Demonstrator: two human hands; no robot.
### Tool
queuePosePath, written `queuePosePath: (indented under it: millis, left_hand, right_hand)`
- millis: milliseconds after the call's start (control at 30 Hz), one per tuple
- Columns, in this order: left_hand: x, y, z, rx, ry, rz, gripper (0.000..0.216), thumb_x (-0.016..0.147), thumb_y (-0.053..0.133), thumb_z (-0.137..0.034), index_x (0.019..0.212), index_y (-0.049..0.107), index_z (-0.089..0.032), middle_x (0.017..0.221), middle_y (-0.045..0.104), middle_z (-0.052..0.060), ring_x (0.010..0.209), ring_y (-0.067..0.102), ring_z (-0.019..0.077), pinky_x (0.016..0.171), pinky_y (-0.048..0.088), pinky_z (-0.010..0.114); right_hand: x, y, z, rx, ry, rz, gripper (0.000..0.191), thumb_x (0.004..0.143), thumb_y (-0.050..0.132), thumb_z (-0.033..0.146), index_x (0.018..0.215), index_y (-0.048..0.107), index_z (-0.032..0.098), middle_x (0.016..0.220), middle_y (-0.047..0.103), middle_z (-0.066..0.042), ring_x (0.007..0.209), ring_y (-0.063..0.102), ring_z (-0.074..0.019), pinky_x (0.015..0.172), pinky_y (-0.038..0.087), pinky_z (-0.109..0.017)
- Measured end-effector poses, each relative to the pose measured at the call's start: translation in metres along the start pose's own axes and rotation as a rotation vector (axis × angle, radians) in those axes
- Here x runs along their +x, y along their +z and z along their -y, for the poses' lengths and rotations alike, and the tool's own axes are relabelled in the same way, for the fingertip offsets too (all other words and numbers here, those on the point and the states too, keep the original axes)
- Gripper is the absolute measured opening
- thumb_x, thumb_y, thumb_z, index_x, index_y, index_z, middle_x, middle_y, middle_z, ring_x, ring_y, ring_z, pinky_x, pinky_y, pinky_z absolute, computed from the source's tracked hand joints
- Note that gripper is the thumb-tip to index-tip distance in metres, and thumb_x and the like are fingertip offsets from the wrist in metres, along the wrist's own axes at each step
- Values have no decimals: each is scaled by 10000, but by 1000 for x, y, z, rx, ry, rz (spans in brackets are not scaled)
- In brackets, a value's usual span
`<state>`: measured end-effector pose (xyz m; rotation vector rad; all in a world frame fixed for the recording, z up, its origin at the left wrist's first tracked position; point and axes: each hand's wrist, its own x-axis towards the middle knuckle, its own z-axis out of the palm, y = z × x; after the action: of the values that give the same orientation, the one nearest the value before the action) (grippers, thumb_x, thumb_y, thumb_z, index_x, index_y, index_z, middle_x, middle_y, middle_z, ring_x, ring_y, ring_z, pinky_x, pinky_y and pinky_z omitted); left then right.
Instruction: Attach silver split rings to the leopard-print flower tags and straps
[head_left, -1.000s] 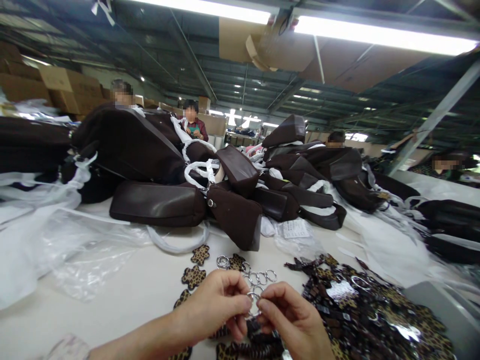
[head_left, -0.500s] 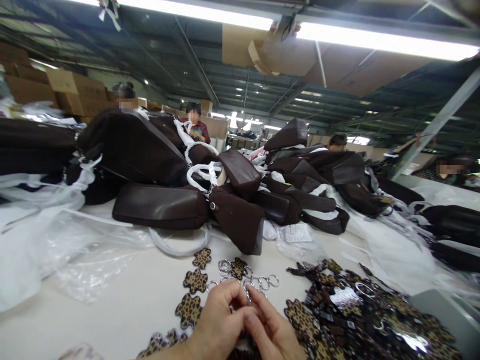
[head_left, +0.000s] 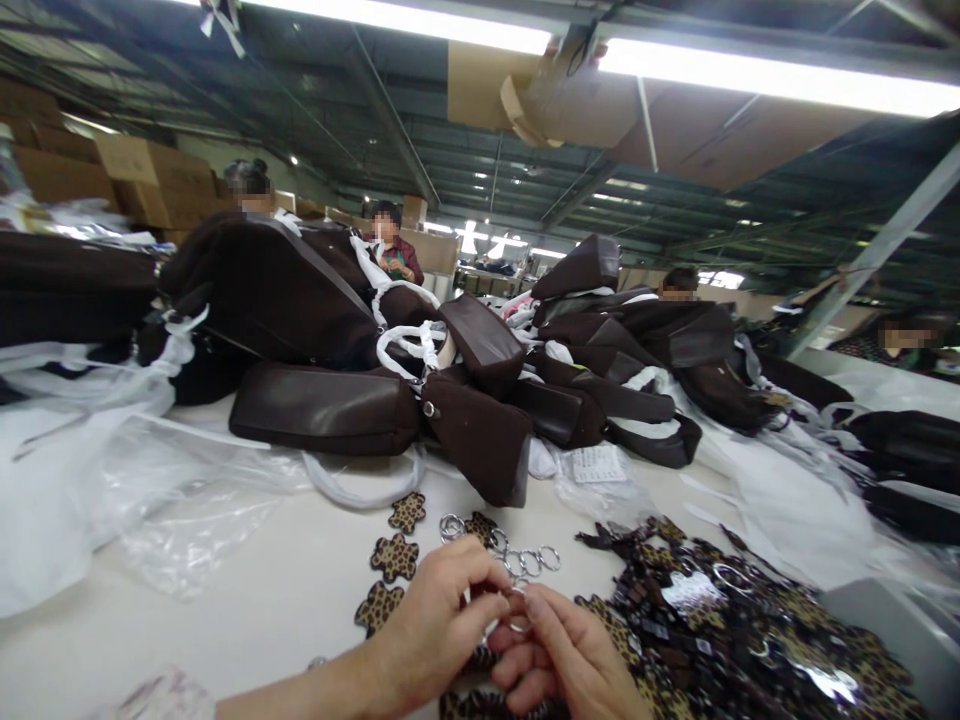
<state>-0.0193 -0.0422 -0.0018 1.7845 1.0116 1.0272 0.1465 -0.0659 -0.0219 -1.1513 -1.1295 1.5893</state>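
My left hand (head_left: 448, 615) and my right hand (head_left: 566, 650) meet at the front middle of the table, fingertips pinched together. Between them a silver metal ring (head_left: 517, 625) shows in part; fingers cover the rest. Something dark and leopard-print (head_left: 469, 706) lies or hangs just below the hands, partly hidden. Left of my left hand, leopard-print flower-shaped pieces (head_left: 394, 557) form a column. Beyond my fingers lie several loose silver rings (head_left: 529, 562), with another leopard-print piece (head_left: 480, 527) beside them.
To the right spreads a heap of leopard-print charms with dark straps (head_left: 697, 630), by a grey bin (head_left: 892, 620). Dark brown handbags (head_left: 322, 405) are piled across the back. Clear plastic bags (head_left: 187, 500) cover the left. A co-worker (head_left: 394, 250) sits beyond the pile.
My hands have drawn slightly apart and turned, so a ring between the fingertips now shows. My left forearm lies farther across the near flower pieces.
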Motion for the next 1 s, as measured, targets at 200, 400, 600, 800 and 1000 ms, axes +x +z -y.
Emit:
queuePosePath:
  millis: [200,400,600,800,1000]
  left_hand:
    - [3,9,10,-424,-475,120,198,692,612,-358,706,549,-172,512,532,-31,446,495,120,426,395,227]
    - [4,10,9,-570,-532,134,288,617,679,-395,710,542,-159,475,573,-19,404,534,106,412,447,211]
    - [3,7,2,-614,-513,173,291,623,699,-386,708,549,-151,506,592,-9,422,550,103,434,456,211]
    - [11,-11,2,-405,-391,293,297,801,574,-444,768,587,-149,629,582,-7,507,559,108,486,456,223]
    - [16,-27,7,315,83,291,241,867,472,-118,840,703,-178,824,622,41,787,564,162,729,435,277]
  right_hand:
    - [1,-7,-12,-178,-163,-142,442,755,713,616,867,689,188,594,714,12,473,674,-126,435,549,-182]
    - [-3,-18,-13,-371,-335,-105,247,754,775,433,896,726,238,665,741,-1,544,659,-162,486,528,-211]
    - [-10,-16,5,-569,-381,-43,53,825,691,273,848,738,271,574,729,29,505,672,-159,515,540,-217]
    - [-17,-22,19,-335,-267,-109,106,775,756,324,758,712,229,531,744,6,502,714,-176,517,584,-230]
    - [-22,-30,32,-128,-190,-167,265,674,857,383,734,691,185,486,697,17,429,679,-144,443,565,-210]
